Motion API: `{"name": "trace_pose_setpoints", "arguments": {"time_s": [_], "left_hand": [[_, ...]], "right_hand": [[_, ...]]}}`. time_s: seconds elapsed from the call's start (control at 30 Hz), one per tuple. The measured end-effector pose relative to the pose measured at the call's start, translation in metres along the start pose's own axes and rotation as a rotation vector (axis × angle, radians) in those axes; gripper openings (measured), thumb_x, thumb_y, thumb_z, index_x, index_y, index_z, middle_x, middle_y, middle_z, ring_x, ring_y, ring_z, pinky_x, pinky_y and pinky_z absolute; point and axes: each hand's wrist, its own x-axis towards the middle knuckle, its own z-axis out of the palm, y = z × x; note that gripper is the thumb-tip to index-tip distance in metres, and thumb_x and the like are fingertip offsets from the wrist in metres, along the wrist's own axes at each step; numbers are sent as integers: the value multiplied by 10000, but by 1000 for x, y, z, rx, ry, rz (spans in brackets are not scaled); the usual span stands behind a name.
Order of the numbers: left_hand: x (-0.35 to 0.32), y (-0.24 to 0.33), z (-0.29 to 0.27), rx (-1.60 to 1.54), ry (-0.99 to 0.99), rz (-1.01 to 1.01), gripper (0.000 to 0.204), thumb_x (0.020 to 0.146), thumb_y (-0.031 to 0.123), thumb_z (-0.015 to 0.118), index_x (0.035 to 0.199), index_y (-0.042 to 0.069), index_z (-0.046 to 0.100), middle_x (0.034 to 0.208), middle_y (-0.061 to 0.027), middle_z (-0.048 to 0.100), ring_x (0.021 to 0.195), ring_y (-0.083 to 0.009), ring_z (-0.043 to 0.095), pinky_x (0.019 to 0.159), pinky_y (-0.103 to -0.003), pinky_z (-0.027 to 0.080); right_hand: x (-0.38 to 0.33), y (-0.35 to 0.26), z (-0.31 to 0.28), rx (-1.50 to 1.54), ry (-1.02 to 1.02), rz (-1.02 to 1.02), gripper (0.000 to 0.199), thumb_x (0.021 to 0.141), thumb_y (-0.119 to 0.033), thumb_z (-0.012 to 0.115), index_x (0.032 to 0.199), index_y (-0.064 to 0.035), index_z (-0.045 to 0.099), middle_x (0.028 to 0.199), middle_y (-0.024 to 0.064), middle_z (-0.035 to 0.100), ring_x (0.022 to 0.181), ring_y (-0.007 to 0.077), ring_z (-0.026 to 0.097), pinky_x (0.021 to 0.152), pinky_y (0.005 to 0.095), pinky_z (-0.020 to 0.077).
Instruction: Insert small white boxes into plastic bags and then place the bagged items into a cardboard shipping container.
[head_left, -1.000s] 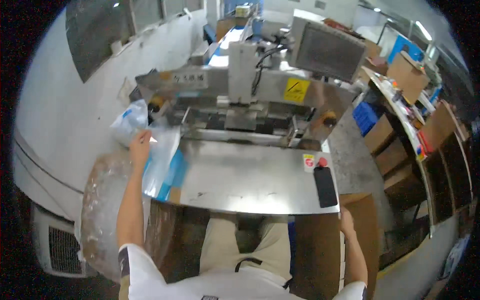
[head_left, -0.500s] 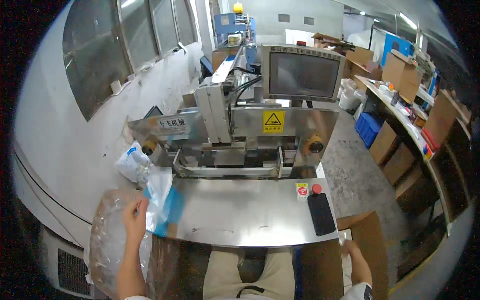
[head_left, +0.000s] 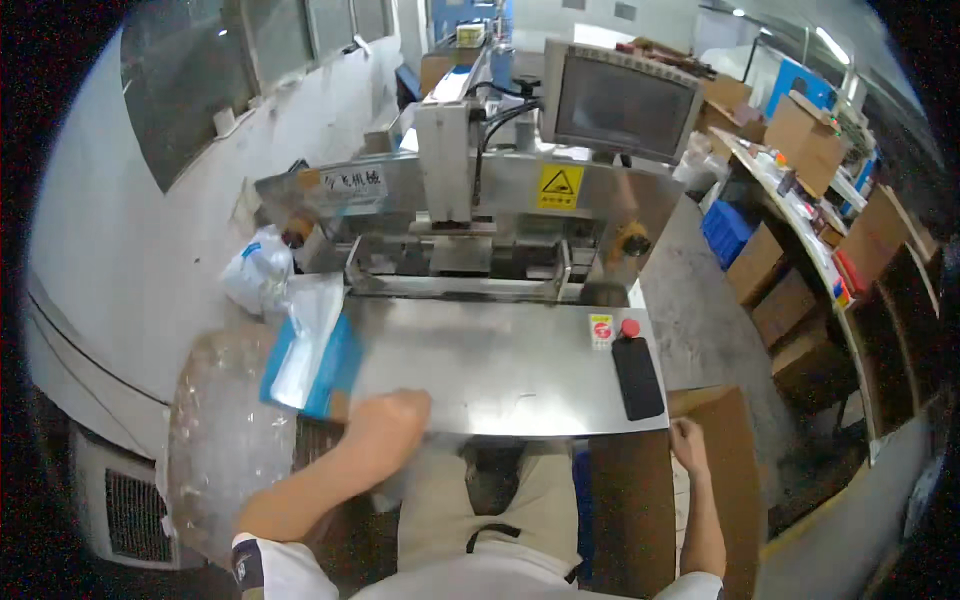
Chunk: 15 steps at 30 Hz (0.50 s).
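My left hand (head_left: pixel 388 425) is closed over the front edge of the steel worktop (head_left: pixel 480 375). A faint see-through film shows below its fingers, too blurred to name. To its left, a stack of clear plastic bags (head_left: pixel 310 345) lies on a blue box (head_left: pixel 340 375) at the worktop's left end. My right hand (head_left: pixel 688 445) is closed at the inner side of an open cardboard box (head_left: pixel 725 430), right of the worktop. Under that hand runs a row of white pieces (head_left: pixel 681 505); whether the fingers hold one is hidden.
A black phone (head_left: pixel 637 378) and a red button (head_left: pixel 629 327) sit at the worktop's right end. Behind stands the machine's steel frame (head_left: pixel 500 190) with a screen (head_left: pixel 625 105). A plastic-wrapped bundle (head_left: pixel 235 440) is at the left, a cluttered bench (head_left: pixel 790 210) at the right.
My left hand has moved from beside the plastic bags rightward to the worktop's front edge. My right hand has risen slightly toward the worktop's right corner. The whole view has tilted down.
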Motion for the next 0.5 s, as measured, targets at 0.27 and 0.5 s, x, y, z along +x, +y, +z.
{"name": "trace_pose_setpoints", "arguments": {"time_s": [0.27,0.5], "left_hand": [[27,62,45,-172,-27,238,134,868,144,606,801,30,628,742,-174,667,687,-379,664,607,-435,544],[-3,57,29,-947,-105,-117,178,855,142,718,926,-21,711,779,-87,706,685,-141,652,627,-283,515]], "right_hand": [[-52,-320,44,409,-370,-534,777,776,-376,807,1378,-46,444,1344,231,514,1274,372,491,1048,417,412],[-52,-312,45,218,-369,-526,213,929,-240,634,869,-35,640,826,174,668,790,313,685,670,424,514]]}}
